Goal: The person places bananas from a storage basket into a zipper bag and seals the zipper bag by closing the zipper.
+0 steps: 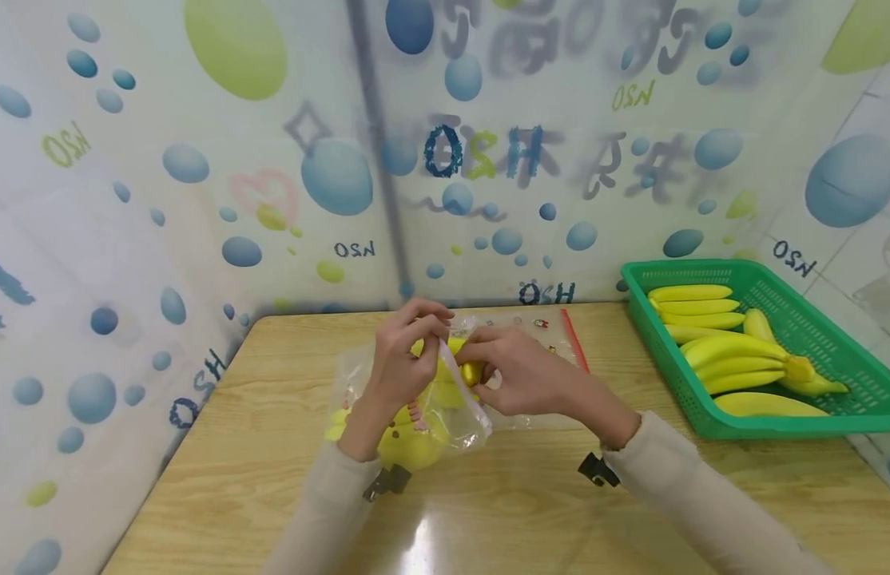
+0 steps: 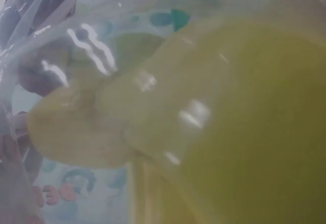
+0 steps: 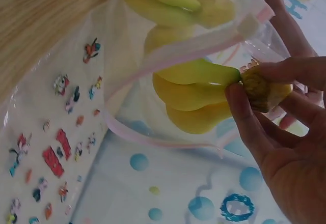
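A clear zip bag [image 1: 455, 427] with a pale pink zip edge stands on the table with its mouth parted. My left hand [image 1: 407, 351] pinches the bag's rim. At the mouth, my right hand [image 3: 293, 142] grips the stem end of a banana bunch [image 3: 196, 94], its thumb on one side and fingers on the other. The bunch's fruit is within the bag's opening. Another banana bunch [image 3: 168, 0] lies in the bag, seen through the plastic. In the left wrist view, blurred yellow bananas [image 2: 244, 122] behind plastic fill most of the picture.
A second clear bag [image 3: 56, 132] with small cartoon prints lies flat behind my right hand, its red zip edge [image 1: 574, 339] to the right. At the table's right, a green basket [image 1: 872, 359] holds several bananas [image 1: 733, 351]. A patterned curtain [image 1: 452, 239] hangs behind the table.
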Motion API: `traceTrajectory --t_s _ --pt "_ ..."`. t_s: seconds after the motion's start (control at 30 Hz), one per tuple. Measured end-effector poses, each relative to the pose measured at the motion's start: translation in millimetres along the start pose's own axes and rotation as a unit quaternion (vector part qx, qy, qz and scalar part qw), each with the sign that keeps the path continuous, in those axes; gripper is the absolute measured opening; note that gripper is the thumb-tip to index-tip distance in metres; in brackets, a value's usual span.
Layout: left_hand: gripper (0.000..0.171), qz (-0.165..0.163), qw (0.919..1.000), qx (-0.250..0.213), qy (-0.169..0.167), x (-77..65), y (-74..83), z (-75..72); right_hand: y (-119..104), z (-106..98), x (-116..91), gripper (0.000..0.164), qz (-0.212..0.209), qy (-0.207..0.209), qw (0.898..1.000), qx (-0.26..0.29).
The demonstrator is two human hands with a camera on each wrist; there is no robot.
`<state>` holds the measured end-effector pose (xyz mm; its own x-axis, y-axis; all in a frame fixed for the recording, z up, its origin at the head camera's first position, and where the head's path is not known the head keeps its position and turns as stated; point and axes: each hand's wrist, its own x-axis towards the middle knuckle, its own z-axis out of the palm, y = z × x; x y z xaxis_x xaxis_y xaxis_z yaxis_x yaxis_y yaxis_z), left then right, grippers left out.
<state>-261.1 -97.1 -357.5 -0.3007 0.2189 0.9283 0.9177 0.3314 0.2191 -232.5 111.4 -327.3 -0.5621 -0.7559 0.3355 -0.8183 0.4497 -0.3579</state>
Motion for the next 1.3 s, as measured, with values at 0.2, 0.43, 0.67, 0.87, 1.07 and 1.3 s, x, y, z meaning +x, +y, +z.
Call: traceTrajectory --t_s 0.2,0.43,0.67,0.87,1.07,1.3 --pt "0.027 -0.005 1.0000 0.001 0.005 0.6 1.8 0.0 12.3 16.7 8.0 0.021 0.005 0.010 0.998 0.063" --pt "0.029 -0.012 0.9998 -0.005 0.016 -0.8 0.3 2.3 27.2 43.0 20.9 0.018 0.007 0.045 0.994 0.104" --pt "0.030 -0.005 0.9996 -0.001 0.029 -0.5 1.0 3.8 37.5 65.0 29.8 0.023 0.006 0.047 0.994 0.103" --pt "0.030 -0.005 0.9995 0.002 0.032 0.1 1.6 4.1 44.8 70.4 35.7 0.025 0.038 -0.008 0.984 0.175" --pt "0.030 -0.019 0.9996 0.005 0.023 -0.7 0.6 3.3 50.3 71.6 34.2 0.017 0.062 -0.029 0.965 0.254" --pt "0.029 -0.038 0.9992 0.010 0.013 -1.1 -1.2 -0.4 45.6 60.0 17.5 0.031 0.101 -0.017 0.949 0.298"
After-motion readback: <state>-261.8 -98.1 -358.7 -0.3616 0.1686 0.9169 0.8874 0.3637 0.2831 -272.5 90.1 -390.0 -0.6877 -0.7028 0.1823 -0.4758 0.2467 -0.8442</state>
